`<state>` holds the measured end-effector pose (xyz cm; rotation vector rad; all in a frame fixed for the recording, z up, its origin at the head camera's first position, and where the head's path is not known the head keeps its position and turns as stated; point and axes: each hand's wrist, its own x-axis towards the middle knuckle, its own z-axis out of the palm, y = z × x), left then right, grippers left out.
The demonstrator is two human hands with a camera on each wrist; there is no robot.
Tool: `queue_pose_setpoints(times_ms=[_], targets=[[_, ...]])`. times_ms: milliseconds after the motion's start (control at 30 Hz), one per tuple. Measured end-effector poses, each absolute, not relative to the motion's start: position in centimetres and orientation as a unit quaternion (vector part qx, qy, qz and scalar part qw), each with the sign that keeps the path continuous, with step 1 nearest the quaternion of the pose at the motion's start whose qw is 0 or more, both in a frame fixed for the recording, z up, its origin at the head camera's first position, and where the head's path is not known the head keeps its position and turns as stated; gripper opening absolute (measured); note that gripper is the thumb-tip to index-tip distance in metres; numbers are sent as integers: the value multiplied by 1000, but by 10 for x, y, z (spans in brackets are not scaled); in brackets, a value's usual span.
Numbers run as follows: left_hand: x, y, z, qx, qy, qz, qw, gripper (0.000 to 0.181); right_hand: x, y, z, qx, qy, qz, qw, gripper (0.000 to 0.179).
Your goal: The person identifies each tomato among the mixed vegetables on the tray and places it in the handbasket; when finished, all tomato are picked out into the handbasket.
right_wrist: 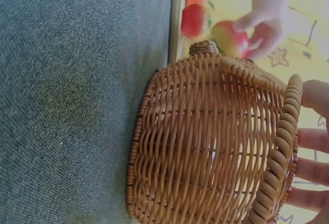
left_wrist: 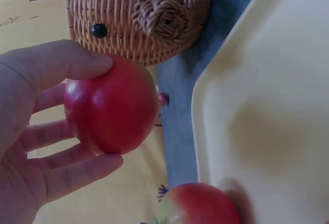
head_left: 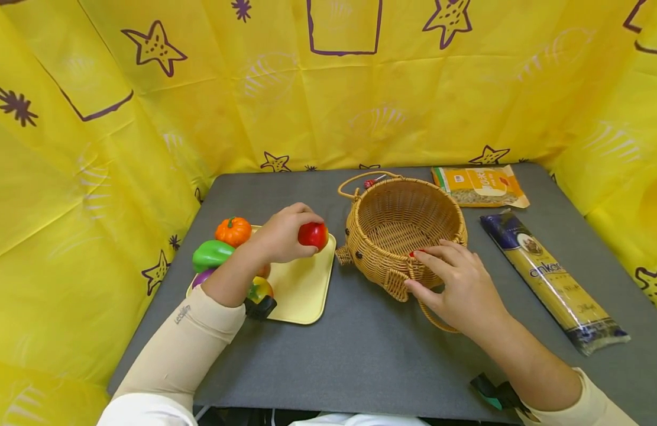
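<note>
My left hand (head_left: 287,235) holds a red apple (head_left: 313,236) above the right side of a cream tray (head_left: 301,305). In the left wrist view, the thumb and fingers curl round the apple (left_wrist: 113,108). A wicker basket (head_left: 384,272) with an animal snout, black eyes and ears stands right of the tray. My right hand (head_left: 461,281) grips the near right rim, thumb outside beside an ear and fingers over the edge. A small red spot shows at its fingertips. In the right wrist view, a twisted handle (right_wrist: 277,157) crosses in front of the right fingers.
An orange pumpkin (head_left: 233,231), a green pepper (head_left: 212,255) and other produce, partly behind the left arm, lie at the tray's left. Behind the basket is a small red thing (head_left: 369,183). A grain bag (head_left: 482,186) and a spaghetti pack (head_left: 552,278) lie at right.
</note>
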<state>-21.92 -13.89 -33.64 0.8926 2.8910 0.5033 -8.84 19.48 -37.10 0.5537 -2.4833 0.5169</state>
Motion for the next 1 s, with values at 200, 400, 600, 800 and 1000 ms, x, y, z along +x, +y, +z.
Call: queue_pose_setpoints(times_ms=[200, 400, 600, 800, 1000], targets=[[-220, -132, -328, 298, 935, 191, 12, 53, -88, 195, -372, 202, -922, 192, 269, 54], [-221, -121, -316, 314, 925, 211, -36, 53, -89, 195, -372, 204, -920, 194, 273, 54], [-222, -105, -301, 331, 913, 223, -81, 52, -89, 195, -372, 201, -922, 194, 269, 54], [-223, -84, -292, 349, 902, 234, -99, 52, -89, 195, -373, 200, -922, 196, 268, 53], [-222, -60, -291, 367, 903, 215, -64, 56, -90, 196, -373, 204, -920, 193, 273, 54]])
